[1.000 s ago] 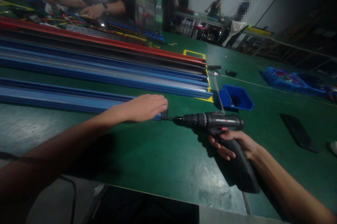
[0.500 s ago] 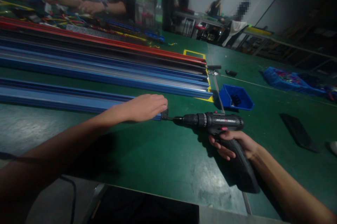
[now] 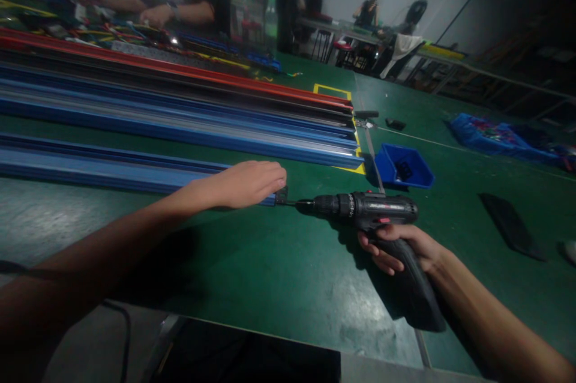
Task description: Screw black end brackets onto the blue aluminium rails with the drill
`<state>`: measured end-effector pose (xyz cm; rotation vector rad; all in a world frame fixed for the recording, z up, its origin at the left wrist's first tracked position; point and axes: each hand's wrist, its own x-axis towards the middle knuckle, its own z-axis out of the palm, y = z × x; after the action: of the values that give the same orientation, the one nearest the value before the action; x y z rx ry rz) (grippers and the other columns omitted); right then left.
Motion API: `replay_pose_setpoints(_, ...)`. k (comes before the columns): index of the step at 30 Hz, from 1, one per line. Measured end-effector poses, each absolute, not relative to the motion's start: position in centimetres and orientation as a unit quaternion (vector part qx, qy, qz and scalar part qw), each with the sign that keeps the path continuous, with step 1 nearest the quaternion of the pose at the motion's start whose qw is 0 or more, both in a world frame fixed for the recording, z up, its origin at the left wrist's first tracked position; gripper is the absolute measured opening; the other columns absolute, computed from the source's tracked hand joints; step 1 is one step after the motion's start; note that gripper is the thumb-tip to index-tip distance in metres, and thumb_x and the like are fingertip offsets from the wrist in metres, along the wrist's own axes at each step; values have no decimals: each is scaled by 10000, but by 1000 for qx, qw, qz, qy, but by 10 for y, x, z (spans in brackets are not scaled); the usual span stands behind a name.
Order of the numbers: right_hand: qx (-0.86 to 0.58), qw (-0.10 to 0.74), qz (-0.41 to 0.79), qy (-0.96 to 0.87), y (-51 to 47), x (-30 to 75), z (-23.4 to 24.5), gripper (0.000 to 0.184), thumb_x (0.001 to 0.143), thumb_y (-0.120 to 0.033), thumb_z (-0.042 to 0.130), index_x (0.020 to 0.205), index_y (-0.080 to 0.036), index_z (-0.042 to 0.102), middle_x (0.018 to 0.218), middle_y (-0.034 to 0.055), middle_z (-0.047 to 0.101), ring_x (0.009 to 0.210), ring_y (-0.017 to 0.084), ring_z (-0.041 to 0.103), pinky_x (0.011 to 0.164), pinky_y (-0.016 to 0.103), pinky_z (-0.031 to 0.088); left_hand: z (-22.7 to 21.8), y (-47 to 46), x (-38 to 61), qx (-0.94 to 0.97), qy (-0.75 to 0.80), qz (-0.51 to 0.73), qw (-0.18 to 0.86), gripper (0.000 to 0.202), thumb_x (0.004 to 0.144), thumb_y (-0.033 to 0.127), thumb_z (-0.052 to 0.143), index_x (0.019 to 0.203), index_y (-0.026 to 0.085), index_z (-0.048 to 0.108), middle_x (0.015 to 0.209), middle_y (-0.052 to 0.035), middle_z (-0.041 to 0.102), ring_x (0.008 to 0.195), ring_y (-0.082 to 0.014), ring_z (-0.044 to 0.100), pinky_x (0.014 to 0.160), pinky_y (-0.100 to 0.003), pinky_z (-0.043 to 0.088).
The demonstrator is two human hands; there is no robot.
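Note:
A black cordless drill (image 3: 382, 209) lies level in my right hand (image 3: 396, 245), whose fingers wrap round its grip. Its long thin bit points left and meets a small black end piece (image 3: 281, 196) at the right end of a blue metal profile (image 3: 112, 165). Over that end rests my left hand (image 3: 249, 185), fingers together and bent down around the profile. The left fingertips lie beside the black end piece and are partly hidden. Where the bit enters the piece is too small to make out.
Several blue, black and red profiles (image 3: 202, 107) lie side by side beyond. A blue bin (image 3: 407, 167) with black parts stands behind the drill. At right are a dark flat object (image 3: 510, 227) and a blue bag (image 3: 490, 137). Across the table, a co-worker's hands (image 3: 155, 14) are among wires.
My hands, the drill and the blue profile are almost still. Across the table, the co-worker's hand has shifted slightly to the right.

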<state>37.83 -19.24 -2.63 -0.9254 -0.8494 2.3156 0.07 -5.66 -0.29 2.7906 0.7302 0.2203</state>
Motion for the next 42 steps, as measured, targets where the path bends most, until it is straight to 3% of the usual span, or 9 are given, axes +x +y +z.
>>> replay_pose_setpoints(42,-361,251,843,-310,-193,376,-23,274,884,-338,720,979,-81,714,762,17,640,445,49,515,523,219,532,-2,-57,2,956,254,82,126,450,1101,403,272,1030,172,651,998,-77,650,931,-208,603,893,-354,456)
